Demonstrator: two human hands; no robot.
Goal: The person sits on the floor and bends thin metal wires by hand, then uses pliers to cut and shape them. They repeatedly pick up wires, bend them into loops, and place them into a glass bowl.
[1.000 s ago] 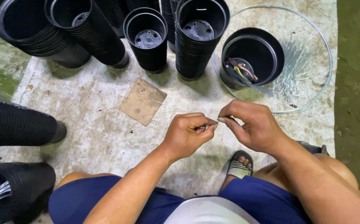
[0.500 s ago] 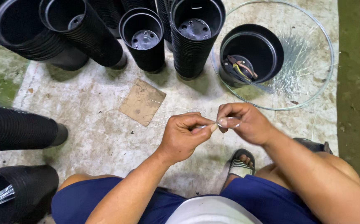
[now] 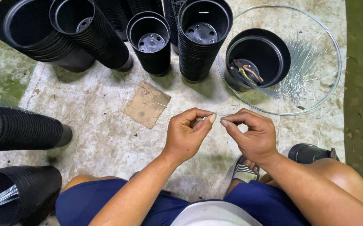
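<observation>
Stained concrete floor (image 3: 106, 138) fills my view, pale and mottled, with a greener strip along its right edge. Using the clear round bowl (image 3: 334, 54) at upper right as my landmark: to its left stand tall stacks of black plastic pots (image 3: 202, 42), several columns leaning in a row, and well to its lower left two more pot stacks (image 3: 22, 129) lie on their sides at the frame's edge. Inside the bowl sits a single black pot (image 3: 258, 56) holding a few coloured wire scraps, and beside it, also within the bowl, a heap of thin silvery wires (image 3: 302, 71). Lower left of the bowl lies a flat square of brown cardboard (image 3: 146, 104). Just below the bowl I see both hands, nearly touching. The left hand (image 3: 185, 136) has its fingers curled and pressed together, thumb and forefinger pinching a thin wire (image 3: 227, 110). The right hand (image 3: 252, 134) pinches the same wire from the other side, fingertips facing the left ones. The wire forms a small loop rising above the fingertips, just under the bowl's near rim.
</observation>
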